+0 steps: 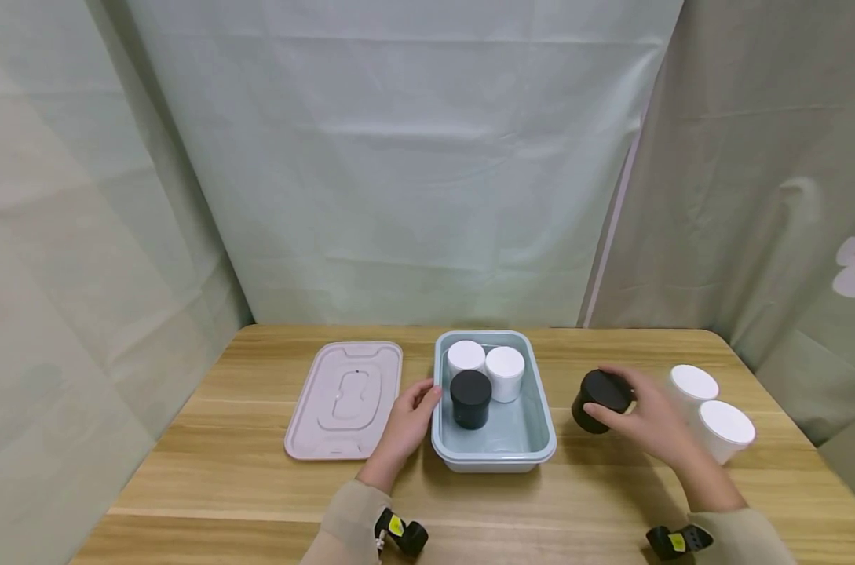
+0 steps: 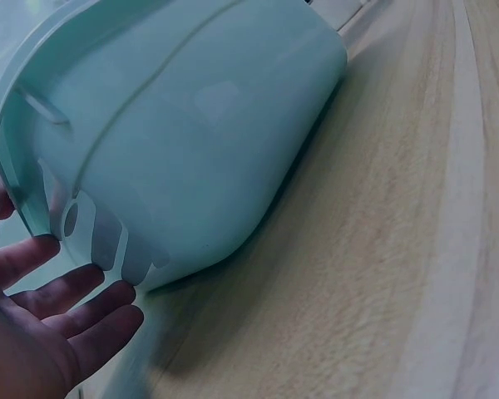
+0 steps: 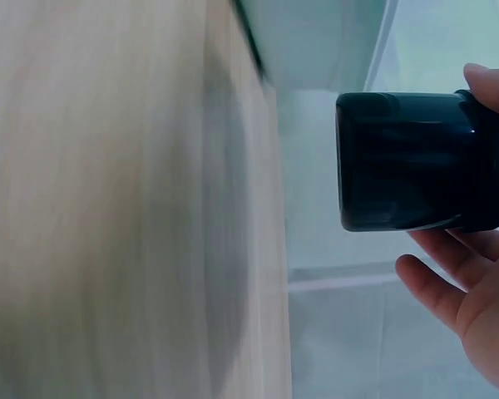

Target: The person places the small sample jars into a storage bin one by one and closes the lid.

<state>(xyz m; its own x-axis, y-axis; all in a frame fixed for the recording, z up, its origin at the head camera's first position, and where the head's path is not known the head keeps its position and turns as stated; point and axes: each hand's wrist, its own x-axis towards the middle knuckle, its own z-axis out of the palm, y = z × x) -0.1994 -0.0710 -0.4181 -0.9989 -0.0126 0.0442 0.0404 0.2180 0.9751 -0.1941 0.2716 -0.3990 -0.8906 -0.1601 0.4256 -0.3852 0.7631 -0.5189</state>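
My right hand (image 1: 648,416) grips a black lidded jar (image 1: 600,400) by its upper part, between thumb and fingers. The right wrist view shows that black jar (image 3: 412,162) raised off the table. At the left side of a light blue plastic bin (image 1: 494,457), my left hand (image 1: 407,420) holds the rim. Its thumb lies at the rim, and the fingertips (image 2: 121,293) meet the outer wall of the bin (image 2: 208,141). Inside the bin stand another black jar (image 1: 471,399) and two white jars, one at the back left (image 1: 465,357) and one beside it (image 1: 505,373).
Two white jars stand at the table's right, a farther one (image 1: 694,383) and a nearer one (image 1: 727,426), partly behind the right hand and forearm. A pale pinkish lid (image 1: 345,400) lies flat left of the bin. Curtains (image 1: 413,173) hang behind the wooden table (image 1: 243,471).
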